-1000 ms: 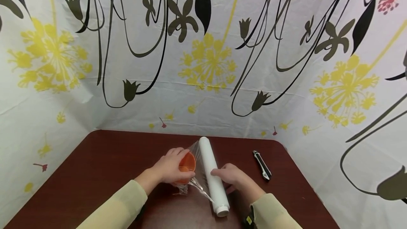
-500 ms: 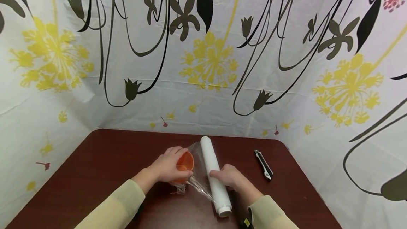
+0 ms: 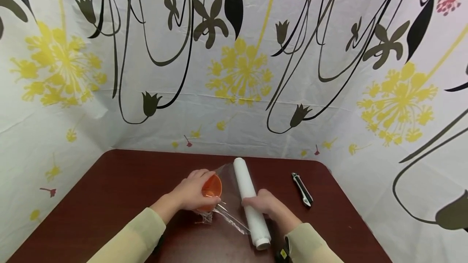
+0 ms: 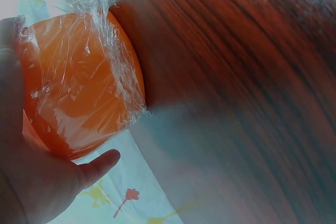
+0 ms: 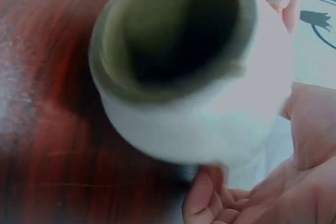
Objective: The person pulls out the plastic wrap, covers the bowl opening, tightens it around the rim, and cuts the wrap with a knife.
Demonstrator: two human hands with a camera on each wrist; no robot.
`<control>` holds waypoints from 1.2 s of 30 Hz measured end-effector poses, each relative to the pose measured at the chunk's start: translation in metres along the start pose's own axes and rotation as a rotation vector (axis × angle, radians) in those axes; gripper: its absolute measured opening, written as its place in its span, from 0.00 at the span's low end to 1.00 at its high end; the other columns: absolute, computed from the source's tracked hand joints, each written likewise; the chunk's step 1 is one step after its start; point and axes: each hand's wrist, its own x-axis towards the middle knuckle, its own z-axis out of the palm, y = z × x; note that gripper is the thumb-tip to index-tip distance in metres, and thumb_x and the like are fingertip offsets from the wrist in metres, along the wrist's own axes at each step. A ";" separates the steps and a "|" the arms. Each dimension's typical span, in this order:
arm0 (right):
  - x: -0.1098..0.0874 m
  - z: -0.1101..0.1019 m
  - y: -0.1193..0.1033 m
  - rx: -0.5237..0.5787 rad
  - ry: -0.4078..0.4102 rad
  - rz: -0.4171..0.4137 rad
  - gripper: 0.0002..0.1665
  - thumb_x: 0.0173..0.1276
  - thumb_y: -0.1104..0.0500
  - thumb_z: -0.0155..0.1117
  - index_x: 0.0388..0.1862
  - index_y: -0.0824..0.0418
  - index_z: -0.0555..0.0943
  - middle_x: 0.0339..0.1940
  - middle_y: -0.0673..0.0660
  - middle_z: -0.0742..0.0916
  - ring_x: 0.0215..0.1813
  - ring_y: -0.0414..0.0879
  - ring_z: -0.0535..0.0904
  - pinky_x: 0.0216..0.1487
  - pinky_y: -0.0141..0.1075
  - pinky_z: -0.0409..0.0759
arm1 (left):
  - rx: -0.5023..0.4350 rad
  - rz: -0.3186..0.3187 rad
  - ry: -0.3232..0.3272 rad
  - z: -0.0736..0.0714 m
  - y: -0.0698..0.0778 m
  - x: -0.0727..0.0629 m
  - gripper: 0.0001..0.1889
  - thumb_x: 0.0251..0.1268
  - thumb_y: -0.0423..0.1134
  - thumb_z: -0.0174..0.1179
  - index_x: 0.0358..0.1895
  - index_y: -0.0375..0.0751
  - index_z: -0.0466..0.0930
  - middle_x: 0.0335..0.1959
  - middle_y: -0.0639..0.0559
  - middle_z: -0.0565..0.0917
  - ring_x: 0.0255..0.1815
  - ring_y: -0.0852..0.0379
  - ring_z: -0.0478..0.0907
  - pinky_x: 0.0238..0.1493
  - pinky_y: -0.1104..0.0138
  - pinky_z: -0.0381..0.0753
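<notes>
In the head view my left hand (image 3: pixel 190 192) grips an orange cup (image 3: pixel 215 184) lying tilted, its mouth turned toward the right. Crinkled cling film (image 4: pixel 68 82) wraps the cup in the left wrist view. A clear stretch of that film (image 3: pixel 231 188) runs from the cup to a white cling film roll (image 3: pixel 243 177). My right hand (image 3: pixel 269 205) holds the roll near its middle, thumb on top. In the right wrist view the roll's hollow core end (image 5: pixel 178 30) faces the camera, with curled fingertips (image 5: pixel 205 195) beneath it.
A black and white utility knife (image 3: pixel 302 190) lies on the dark red-brown table (image 3: pixel 139 177), right of the roll. A dark object with a yellow mark (image 3: pixel 283 254) sits by the right sleeve. Patterned cloth (image 3: pixel 237 129) hangs around the table's back and sides.
The roll has shifted slightly to the right with my right hand, and the cup slightly left. The film between them spans a wider gap. Both hands keep their hold.
</notes>
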 end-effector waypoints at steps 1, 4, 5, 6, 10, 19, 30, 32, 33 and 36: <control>0.001 0.001 0.001 -0.005 -0.004 0.011 0.40 0.61 0.45 0.78 0.57 0.75 0.75 0.43 0.64 0.84 0.41 0.57 0.85 0.38 0.48 0.85 | -0.004 0.001 -0.002 0.000 -0.001 0.000 0.51 0.60 0.69 0.73 0.83 0.47 0.70 0.80 0.43 0.72 0.82 0.39 0.66 0.72 0.35 0.76; 0.002 0.001 0.004 -0.003 -0.019 0.032 0.44 0.63 0.42 0.80 0.60 0.76 0.74 0.45 0.65 0.84 0.42 0.57 0.85 0.40 0.49 0.85 | -0.013 0.007 -0.009 0.001 -0.003 -0.001 0.51 0.61 0.69 0.72 0.83 0.47 0.69 0.81 0.44 0.72 0.82 0.39 0.66 0.72 0.34 0.75; 0.002 0.000 0.004 0.004 -0.023 0.034 0.46 0.63 0.41 0.80 0.61 0.76 0.74 0.45 0.65 0.84 0.43 0.57 0.85 0.40 0.49 0.86 | -0.015 0.008 -0.006 0.000 -0.003 -0.001 0.51 0.61 0.69 0.72 0.83 0.47 0.70 0.80 0.44 0.72 0.82 0.39 0.66 0.72 0.34 0.76; 0.002 0.000 0.005 0.002 -0.027 0.033 0.47 0.65 0.40 0.79 0.61 0.76 0.74 0.45 0.65 0.84 0.43 0.57 0.85 0.40 0.49 0.86 | -0.015 0.008 -0.001 -0.001 -0.003 -0.002 0.51 0.61 0.69 0.72 0.83 0.48 0.70 0.80 0.44 0.73 0.82 0.39 0.66 0.72 0.34 0.76; 0.000 -0.004 0.009 -0.022 -0.020 -0.004 0.48 0.68 0.33 0.77 0.57 0.76 0.76 0.43 0.64 0.84 0.40 0.54 0.85 0.40 0.47 0.86 | 0.001 0.000 0.017 -0.003 -0.004 -0.003 0.50 0.60 0.69 0.73 0.82 0.49 0.71 0.80 0.45 0.73 0.81 0.40 0.67 0.72 0.36 0.77; -0.009 0.002 0.013 -0.027 0.072 -0.076 0.46 0.71 0.33 0.74 0.53 0.77 0.79 0.40 0.65 0.85 0.37 0.52 0.85 0.40 0.45 0.86 | -0.006 0.000 0.006 -0.004 -0.007 -0.005 0.51 0.60 0.70 0.73 0.82 0.49 0.71 0.81 0.44 0.72 0.81 0.39 0.67 0.71 0.37 0.78; -0.010 0.011 0.011 -0.121 0.163 -0.054 0.58 0.74 0.33 0.70 0.78 0.74 0.60 0.54 0.74 0.80 0.47 0.62 0.83 0.53 0.58 0.85 | -0.003 0.018 0.006 -0.002 -0.008 -0.004 0.52 0.59 0.71 0.72 0.82 0.47 0.71 0.80 0.44 0.73 0.81 0.39 0.67 0.71 0.36 0.77; -0.009 0.011 0.013 -0.145 0.194 -0.113 0.50 0.80 0.34 0.65 0.83 0.65 0.61 0.61 0.76 0.76 0.53 0.66 0.81 0.56 0.62 0.83 | 0.002 0.022 0.019 -0.004 -0.009 -0.005 0.51 0.59 0.71 0.73 0.82 0.46 0.71 0.80 0.44 0.73 0.80 0.39 0.68 0.70 0.36 0.79; -0.008 0.010 0.014 -0.157 0.205 -0.145 0.46 0.83 0.35 0.61 0.86 0.59 0.62 0.65 0.76 0.75 0.56 0.69 0.80 0.57 0.64 0.82 | 0.006 0.021 0.022 -0.004 -0.009 -0.005 0.51 0.59 0.70 0.73 0.82 0.46 0.71 0.79 0.44 0.73 0.80 0.39 0.68 0.69 0.37 0.79; -0.008 0.009 0.016 -0.217 0.212 -0.215 0.35 0.90 0.39 0.50 0.89 0.46 0.64 0.72 0.76 0.71 0.66 0.75 0.75 0.58 0.69 0.80 | 0.007 0.003 0.010 -0.005 -0.011 -0.006 0.51 0.60 0.70 0.73 0.82 0.48 0.71 0.80 0.45 0.72 0.81 0.39 0.67 0.71 0.38 0.79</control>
